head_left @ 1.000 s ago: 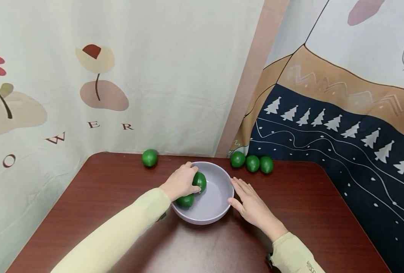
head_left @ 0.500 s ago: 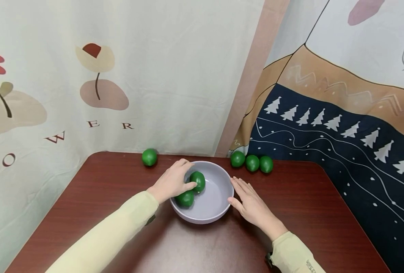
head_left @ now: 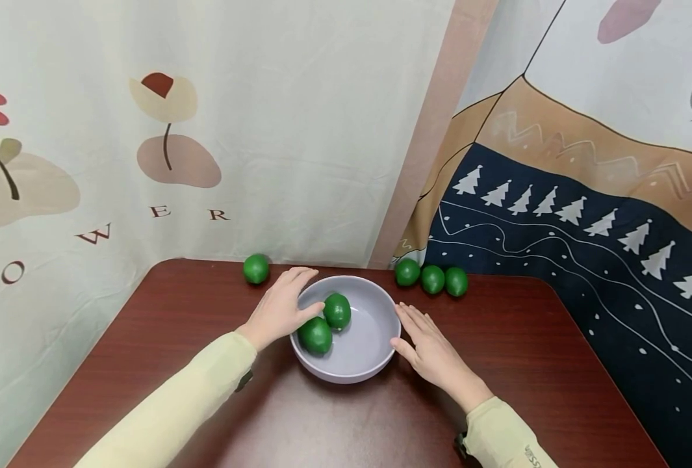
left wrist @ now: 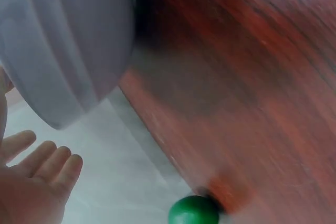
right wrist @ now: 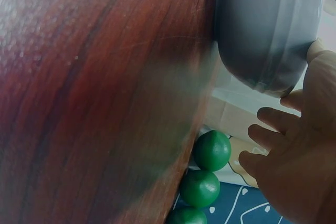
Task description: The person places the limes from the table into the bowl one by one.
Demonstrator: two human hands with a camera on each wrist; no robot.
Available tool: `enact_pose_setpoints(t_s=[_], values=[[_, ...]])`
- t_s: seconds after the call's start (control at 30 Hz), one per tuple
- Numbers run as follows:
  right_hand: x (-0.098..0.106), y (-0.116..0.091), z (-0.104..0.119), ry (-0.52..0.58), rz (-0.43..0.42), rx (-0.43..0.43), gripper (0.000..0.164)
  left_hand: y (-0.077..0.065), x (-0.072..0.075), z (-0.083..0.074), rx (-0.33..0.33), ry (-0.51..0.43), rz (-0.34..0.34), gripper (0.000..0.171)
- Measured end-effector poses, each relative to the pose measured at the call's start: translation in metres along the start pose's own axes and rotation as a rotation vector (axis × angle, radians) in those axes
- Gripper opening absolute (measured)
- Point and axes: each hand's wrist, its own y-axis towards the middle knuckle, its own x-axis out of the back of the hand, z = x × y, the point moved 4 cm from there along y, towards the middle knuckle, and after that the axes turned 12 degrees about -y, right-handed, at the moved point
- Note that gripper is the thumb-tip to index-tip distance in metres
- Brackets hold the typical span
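Observation:
Two green limes lie in the pale lilac bowl [head_left: 366,348]: a nearer lime [head_left: 315,336] by its left wall and a farther lime [head_left: 337,311] beside it. Over the bowl's left rim hovers my left hand [head_left: 282,305], fingers extended and holding nothing, its thumb close to the two limes. My right hand [head_left: 433,351] rests its fingertips and thumb on the right side of the bowl's rim, fingers straight. The right wrist view shows that hand [right wrist: 294,145] against the bowl's outer wall [right wrist: 268,30]. In the left wrist view the left hand [left wrist: 37,182] shows spread fingers below the bowl.
A single lime [head_left: 256,269] sits at the table's back edge on the left. Three more limes, among them a middle lime [head_left: 433,280], stand in a row at the back right. Printed curtains [head_left: 299,130] hang behind the reddish-brown table [head_left: 205,312].
My left hand has let go of the farther lime and drawn back leftward to the bowl's rim. That lime stays in the bowl. The right hand has not moved.

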Motion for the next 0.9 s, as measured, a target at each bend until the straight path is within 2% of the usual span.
enact_pose_setpoints(t_s=[0.3,0.53,0.9], values=[[0.000,0.000,0.000,0.002,-0.002,-0.001,0.068,-0.004,0.010,0.017,0.020,-0.005,-0.049,0.067],[-0.001,0.000,0.000,0.002,-0.001,-0.003,0.068,-0.007,0.015,0.031,0.094,-0.005,-0.061,0.068],[0.000,0.000,0.000,0.002,-0.009,-0.002,0.068,-0.006,0.021,0.047,0.156,0.003,-0.088,0.067]])
